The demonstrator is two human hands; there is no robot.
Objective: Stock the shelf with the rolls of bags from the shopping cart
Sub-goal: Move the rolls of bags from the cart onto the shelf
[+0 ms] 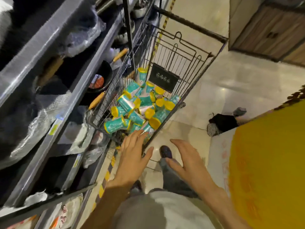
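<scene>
Reaching with spread left hand [132, 156] toward rolls of bags [138, 108] heaped in shopping cart [189, 66]; right hand [186, 157] open, empty. No rolls visible on shelf [54, 90] yet; nearly all stocking left.

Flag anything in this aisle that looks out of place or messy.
A dark bag and a checkered cloth item lie loose on the pale tiled floor, right of the wire shopping cart. The teal-and-yellow rolls of bags are heaped at random angles inside it.
</scene>
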